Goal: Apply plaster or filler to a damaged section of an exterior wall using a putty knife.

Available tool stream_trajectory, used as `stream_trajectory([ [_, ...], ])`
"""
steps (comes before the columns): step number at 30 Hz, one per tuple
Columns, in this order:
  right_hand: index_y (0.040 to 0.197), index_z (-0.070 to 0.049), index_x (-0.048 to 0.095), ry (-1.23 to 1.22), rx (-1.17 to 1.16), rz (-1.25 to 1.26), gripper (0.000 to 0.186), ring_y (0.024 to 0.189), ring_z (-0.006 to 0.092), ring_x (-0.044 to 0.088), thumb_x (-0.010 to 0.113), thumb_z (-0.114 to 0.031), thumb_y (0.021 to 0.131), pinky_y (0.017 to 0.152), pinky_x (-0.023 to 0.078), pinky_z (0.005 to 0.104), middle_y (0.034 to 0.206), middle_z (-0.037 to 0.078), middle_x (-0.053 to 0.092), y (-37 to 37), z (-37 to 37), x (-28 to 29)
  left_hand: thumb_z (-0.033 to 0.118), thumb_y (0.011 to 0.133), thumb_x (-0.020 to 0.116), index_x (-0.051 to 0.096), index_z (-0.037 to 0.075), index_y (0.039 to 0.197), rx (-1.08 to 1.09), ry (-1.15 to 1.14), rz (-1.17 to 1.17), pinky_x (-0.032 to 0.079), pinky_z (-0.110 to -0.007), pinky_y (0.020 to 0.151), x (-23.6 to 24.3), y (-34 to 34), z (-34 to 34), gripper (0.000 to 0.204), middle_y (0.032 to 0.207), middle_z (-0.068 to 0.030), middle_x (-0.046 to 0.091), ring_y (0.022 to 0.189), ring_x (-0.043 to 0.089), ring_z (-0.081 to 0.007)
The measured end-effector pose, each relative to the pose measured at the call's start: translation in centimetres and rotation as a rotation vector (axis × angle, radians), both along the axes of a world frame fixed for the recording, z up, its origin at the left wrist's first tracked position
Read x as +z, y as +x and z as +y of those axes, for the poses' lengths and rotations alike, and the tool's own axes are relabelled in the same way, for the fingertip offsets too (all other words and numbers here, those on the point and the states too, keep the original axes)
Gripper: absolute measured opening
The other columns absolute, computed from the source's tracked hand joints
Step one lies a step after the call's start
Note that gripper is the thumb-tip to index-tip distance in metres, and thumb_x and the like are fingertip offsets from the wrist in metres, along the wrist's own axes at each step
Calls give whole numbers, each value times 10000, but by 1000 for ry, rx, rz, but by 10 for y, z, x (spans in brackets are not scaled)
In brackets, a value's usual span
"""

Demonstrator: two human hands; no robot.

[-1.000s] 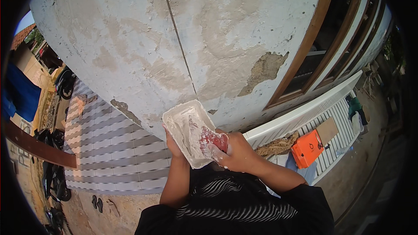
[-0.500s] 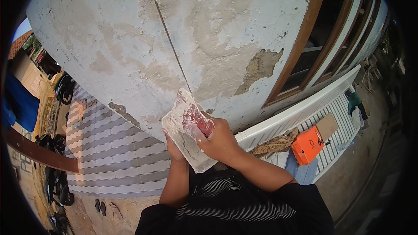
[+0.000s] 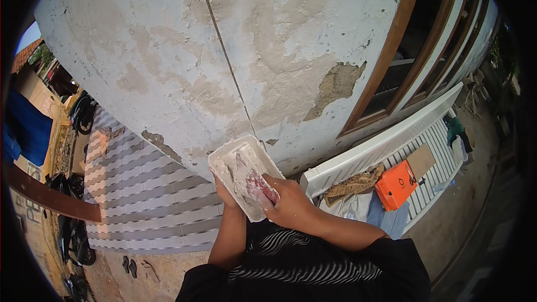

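We hold a shallow, rectangular, white tray [image 3: 268,156] in front of our black, white-patterned shirt [image 3: 313,271]. Off-white paste [image 3: 230,163] coats its interior. The left hand [image 3: 225,194] grasps the tray along its left long side; the fingers beneath are hidden from us. The right hand [image 3: 293,206] is clenched around a red, paste-smeared scraper [image 3: 260,186]. The scraper lies within this grip, its working end directed up and left over the tray interior; we cannot tell whether it touches the tray bottom.

Beyond both grips we face a pale, patched plaster wall [image 3: 168,67] with a dark vertical line [image 3: 217,28]. A rough grey-brown bare patch [image 3: 337,89] sits above and right of the right grip. Farther right of that grip we find a white slatted bench [image 3: 417,210], bearing a bright orange box [image 3: 395,185] and a flat brown board [image 3: 420,161]. Left of the left grip extends a grey-and-white striped tiled floor [image 3: 151,207]; below it, near its edge, lie dark sandals [image 3: 130,267].
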State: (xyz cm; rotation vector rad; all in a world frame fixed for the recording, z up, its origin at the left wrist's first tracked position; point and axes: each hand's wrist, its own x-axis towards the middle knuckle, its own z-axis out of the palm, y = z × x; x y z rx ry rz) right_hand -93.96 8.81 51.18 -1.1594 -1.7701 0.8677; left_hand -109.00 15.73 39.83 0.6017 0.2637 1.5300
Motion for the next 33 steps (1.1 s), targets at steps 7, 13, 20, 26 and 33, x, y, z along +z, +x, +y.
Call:
stream_trajectory([
  [7, 1029, 9, 598, 34, -64, 28, 213, 788, 413, 614, 596, -90, 840, 661, 502, 364, 829, 216, 639, 19, 12, 17, 566, 939, 319, 273, 27, 1426, -90, 137, -84, 338, -477, 1062, 39, -4, -3, 727, 1418, -175, 379, 1272, 412, -340],
  [13, 1038, 28, 590, 196, -145, 10, 237, 728, 387, 639, 593, -91, 833, 635, 508, 364, 792, 214, 642, 1, 28, 23, 531, 949, 285, 292, 42, 1422, -42, 46, -91, 365, -470, 1039, 27, 2, -11, 680, 1403, -173, 402, 1242, 446, -340],
  [20, 1062, 44, 586, 188, -124, -8, 282, 733, 398, 632, 603, -103, 822, 653, 509, 383, 798, 218, 633, -7, 12, 5, 545, 962, 243, 265, 20, 1428, -44, 133, 41, 321, -456, 1069, 14, -5, -11, 703, 1423, -170, 374, 1281, 403, -333],
  [26, 1044, 21, 604, 152, -111, 59, 251, 712, 402, 618, 606, -118, 835, 651, 507, 366, 792, 213, 630, -5, 2, -9, 514, 964, 283, 253, 43, 1439, 37, 99, 108, 343, -480, 1057, 31, 0, -15, 669, 1427, -176, 366, 1267, 415, -357],
  [33, 1047, 11, 613, -58, -9, 101, 229, 696, 231, 660, 603, -104, 849, 654, 496, 306, 802, 172, 659, 10, 1, 5, 561, 948, 278, 209, 43, 1455, -71, 122, -60, 326, -492, 1067, 38, -13, -19, 728, 1438, -186, 347, 1284, 399, -350],
])
